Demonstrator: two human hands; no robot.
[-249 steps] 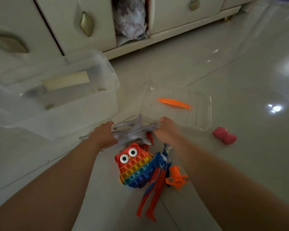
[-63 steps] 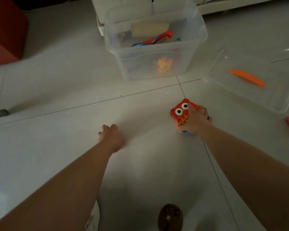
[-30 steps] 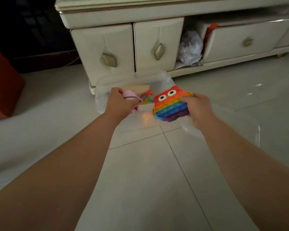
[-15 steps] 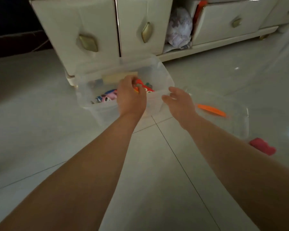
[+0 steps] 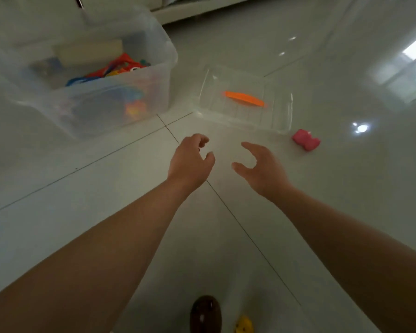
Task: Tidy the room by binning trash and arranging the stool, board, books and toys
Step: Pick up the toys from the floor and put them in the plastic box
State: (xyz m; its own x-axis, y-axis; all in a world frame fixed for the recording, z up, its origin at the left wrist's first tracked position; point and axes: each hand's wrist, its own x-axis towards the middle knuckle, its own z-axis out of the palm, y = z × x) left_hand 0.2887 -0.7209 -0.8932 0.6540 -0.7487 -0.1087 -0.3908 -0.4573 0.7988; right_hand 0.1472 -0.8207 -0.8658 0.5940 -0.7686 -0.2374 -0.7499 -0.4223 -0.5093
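hands hang over the floor, both empty. the left hand (image 5: 190, 162) has its fingers loosely curled, and the right hand (image 5: 262, 169) is spread wider, with the thumb well off the fingers. neither touches anything.

the next reach most likely turns on the small pink block-shaped toy (image 5: 305, 141). it lies on the tiles at about two o'clock from the right hand, near it but apart. it sits just beside the four o'clock corner of the clear plastic lid with the orange handle (image 5: 281, 109). the toy's long axis runs roughly from ten to four o'clock, much like the handle's. the right hand is plainly the nearer one, and the left would have to cross the other arm to get there. the lid itself lies flat at twelve to one o'clock from both hands.

the clear plastic storage box (image 5: 171, 54) stands at ten o'clock from the left hand, uncovered. a jumble of red, blue and orange toys (image 5: 120, 68) is already inside it.

the glossy pale tiled floor (image 5: 82, 200) has thin dark joints and bright reflections out at two o'clock, so it will probably let things slide. a white cabinet base (image 5: 202, 8) runs along at twelve o'clock. at six o'clock sit a brown rounded thing (image 5: 205, 313) and a yellow bit (image 5: 244, 327), and i cannot tell what either is.
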